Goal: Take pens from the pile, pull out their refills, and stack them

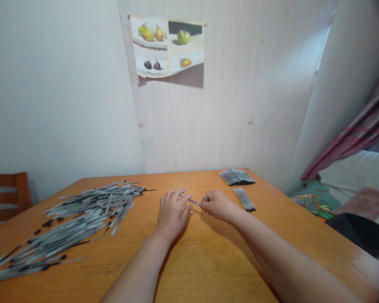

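Both my hands meet at the middle of the orange wooden table (208,261). My left hand (172,212) and my right hand (217,205) each pinch one end of a thin grey stick (194,202) held between them just above the tabletop. A big loose heap of the same grey sticks with black tips (82,219) sprawls over the table's left side. Two tidy bundles lie at the far right: a larger one (236,176) by the table's back edge and a smaller one (244,199) just beyond my right hand.
A pale wood-grain panel (224,105) with a fruit picture (167,46) stands behind the table. A wooden chair back (6,193) shows at the left. Bedding and a striped cloth (360,147) lie to the right, with a dark object (363,235) near the table's edge.
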Tool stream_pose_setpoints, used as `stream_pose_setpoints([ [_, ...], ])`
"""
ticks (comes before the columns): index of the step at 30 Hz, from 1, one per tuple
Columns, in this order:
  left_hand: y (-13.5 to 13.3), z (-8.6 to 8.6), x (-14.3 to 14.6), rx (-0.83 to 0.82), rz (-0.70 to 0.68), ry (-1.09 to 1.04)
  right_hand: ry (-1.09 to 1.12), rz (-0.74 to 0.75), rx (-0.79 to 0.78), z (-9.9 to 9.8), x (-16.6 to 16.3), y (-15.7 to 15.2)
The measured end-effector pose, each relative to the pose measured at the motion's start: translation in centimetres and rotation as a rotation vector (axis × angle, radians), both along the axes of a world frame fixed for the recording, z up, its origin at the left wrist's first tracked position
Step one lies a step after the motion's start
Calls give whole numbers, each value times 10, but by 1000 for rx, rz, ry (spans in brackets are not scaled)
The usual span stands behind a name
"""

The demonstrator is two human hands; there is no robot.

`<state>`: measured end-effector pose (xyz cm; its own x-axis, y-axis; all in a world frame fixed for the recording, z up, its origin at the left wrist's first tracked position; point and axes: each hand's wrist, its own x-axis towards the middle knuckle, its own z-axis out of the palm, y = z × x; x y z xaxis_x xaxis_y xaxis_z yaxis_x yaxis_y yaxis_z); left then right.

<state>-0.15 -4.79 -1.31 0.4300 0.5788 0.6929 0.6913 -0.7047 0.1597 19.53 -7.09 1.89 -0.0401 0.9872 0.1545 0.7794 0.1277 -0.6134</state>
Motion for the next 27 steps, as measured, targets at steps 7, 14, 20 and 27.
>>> stream_pose_setpoints([
  [7, 7, -7, 0, 26, 16, 20, -88, -483, 140, -3, 95, -8],
  [14, 3, -12, 14, -82, -79, 25, -200, -768, -25, -22, 168, -26],
  [20, -10, -14, 52, -189, -194, 102, -219, -793, -138, -38, 174, -35],
  [27, -21, -15, 120, -301, -277, 234, -219, -794, -206, -44, 169, -34],
])
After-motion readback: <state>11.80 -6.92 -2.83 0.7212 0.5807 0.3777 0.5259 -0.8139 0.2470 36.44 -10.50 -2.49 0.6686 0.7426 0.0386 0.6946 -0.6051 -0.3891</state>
